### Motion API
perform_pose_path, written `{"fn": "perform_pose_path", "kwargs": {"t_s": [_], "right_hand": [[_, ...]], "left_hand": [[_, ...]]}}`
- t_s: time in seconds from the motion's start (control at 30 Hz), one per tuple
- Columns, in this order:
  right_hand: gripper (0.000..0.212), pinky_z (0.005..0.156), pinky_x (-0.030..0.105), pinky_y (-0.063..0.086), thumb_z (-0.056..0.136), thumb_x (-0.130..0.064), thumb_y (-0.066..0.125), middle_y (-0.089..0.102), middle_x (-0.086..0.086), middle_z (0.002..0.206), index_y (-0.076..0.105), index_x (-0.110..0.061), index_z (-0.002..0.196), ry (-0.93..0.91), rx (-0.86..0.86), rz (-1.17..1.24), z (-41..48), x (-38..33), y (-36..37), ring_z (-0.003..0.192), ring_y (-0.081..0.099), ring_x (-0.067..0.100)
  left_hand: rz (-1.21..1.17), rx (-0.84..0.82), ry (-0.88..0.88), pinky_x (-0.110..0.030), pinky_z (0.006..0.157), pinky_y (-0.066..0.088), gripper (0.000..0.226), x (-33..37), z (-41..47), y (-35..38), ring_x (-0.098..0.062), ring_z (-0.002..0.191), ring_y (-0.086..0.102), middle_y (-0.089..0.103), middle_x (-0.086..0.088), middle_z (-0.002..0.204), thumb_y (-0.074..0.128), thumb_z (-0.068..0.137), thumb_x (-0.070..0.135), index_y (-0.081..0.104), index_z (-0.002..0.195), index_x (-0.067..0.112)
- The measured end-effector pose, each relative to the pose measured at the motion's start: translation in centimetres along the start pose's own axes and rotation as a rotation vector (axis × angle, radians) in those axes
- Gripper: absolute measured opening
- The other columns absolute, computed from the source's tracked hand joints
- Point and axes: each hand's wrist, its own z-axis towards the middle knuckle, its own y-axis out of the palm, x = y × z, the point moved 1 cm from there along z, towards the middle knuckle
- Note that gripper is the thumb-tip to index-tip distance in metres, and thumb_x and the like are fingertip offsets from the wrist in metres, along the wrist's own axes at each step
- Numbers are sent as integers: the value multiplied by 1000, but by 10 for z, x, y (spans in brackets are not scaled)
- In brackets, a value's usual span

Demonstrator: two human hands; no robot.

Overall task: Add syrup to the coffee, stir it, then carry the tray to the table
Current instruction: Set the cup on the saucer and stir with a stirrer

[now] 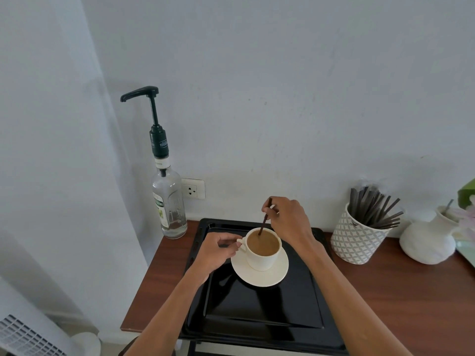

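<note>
A white cup [262, 255] of light-brown coffee stands on a white saucer [272, 276], on the far half of a black tray [257, 307]. My left hand [218, 249] pinches the cup's handle on its left side. My right hand [288, 222] hovers behind the cup and grips a dark stir stick [264, 222], whose lower end dips into the coffee. A clear syrup bottle [169, 204] with a tall black pump stands at the back left corner of the wooden counter, apart from the tray.
A patterned white pot [357, 242] full of dark stir sticks stands right of the tray. Beyond it sits a white jug [431, 240]. The wall with a socket [193, 188] is close behind. The counter's left edge [144, 291] drops to the floor.
</note>
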Motion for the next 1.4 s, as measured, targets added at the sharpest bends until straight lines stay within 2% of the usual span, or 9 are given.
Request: {"fn": "perform_pose_path", "kwargs": {"t_s": [0.07, 0.17, 0.37, 0.53, 0.67, 0.9, 1.03, 1.27, 1.4], "right_hand": [[13, 68, 38, 62, 100, -19, 62, 75, 1, 82, 71, -20, 90, 23, 25, -53, 1, 8, -6, 74, 72, 18], [15, 57, 28, 54, 98, -18, 63, 73, -2, 77, 69, -22, 86, 68, 21, -97, -4, 21, -16, 69, 69, 15], [18, 74, 37, 61, 94, -15, 63, 75, -3, 68, 70, -23, 79, 84, -74, 65, -19, 17, -8, 68, 73, 14], [12, 66, 34, 60, 99, -18, 62, 74, 1, 79, 73, -19, 95, 38, 50, 30, -11, -2, 7, 71, 72, 17], [12, 62, 35, 57, 99, -15, 59, 73, 4, 77, 70, -17, 94, 51, 94, -106, -12, 9, -4, 69, 68, 23], [16, 64, 36, 60, 93, -17, 61, 75, -3, 72, 71, -23, 83, 106, -8, -27, -24, 15, -14, 68, 71, 17], [13, 69, 38, 62, 96, -19, 63, 76, -1, 77, 73, -22, 89, 76, 23, 59, -21, -1, 1, 75, 74, 16], [13, 61, 33, 56, 97, -18, 61, 74, 4, 80, 73, -17, 94, 129, 84, -120, -21, 14, -18, 73, 70, 24], [15, 65, 39, 60, 95, -21, 62, 75, -3, 74, 71, -24, 84, 144, 13, -17, -34, 15, -15, 69, 71, 17]], "left_hand": [[-21, -3, -4, -27, 84, 63, 19, 0, -1, 0, -16, 99, 75, 80, -4, 98, 72, 93, 8, 80, 107, 18], [-42, -9, -9, -23, 81, 62, 18, -1, -1, -1, -16, 98, 76, 81, -3, 97, 74, 91, 10, 81, 106, 18], [-55, -13, -13, -27, 85, 63, 17, -3, 0, 0, -14, 97, 76, 81, -1, 96, 74, 91, 10, 82, 102, 21], [-46, -15, -20, -26, 83, 63, 18, -3, 0, -1, -14, 98, 76, 81, -1, 98, 75, 91, 11, 81, 106, 17], [-63, -24, -30, -26, 82, 63, 17, -3, 1, -2, -15, 97, 76, 80, -5, 99, 75, 91, 12, 81, 106, 16], [-93, -29, -10, -22, 79, 62, 17, -5, 1, -2, -12, 94, 77, 81, -1, 94, 76, 89, 11, 81, 104, 17], [-76, -33, -8, -24, 81, 62, 18, -5, 2, -3, -13, 95, 77, 81, -3, 96, 76, 90, 11, 81, 106, 16], [-78, -29, -9, -26, 84, 62, 17, -6, 4, -4, -15, 96, 77, 81, -5, 97, 77, 89, 11, 81, 106, 14], [-80, -28, -5, -26, 84, 62, 18, -6, 4, -4, -15, 96, 77, 81, -6, 98, 78, 89, 12, 80, 106, 14]]}}
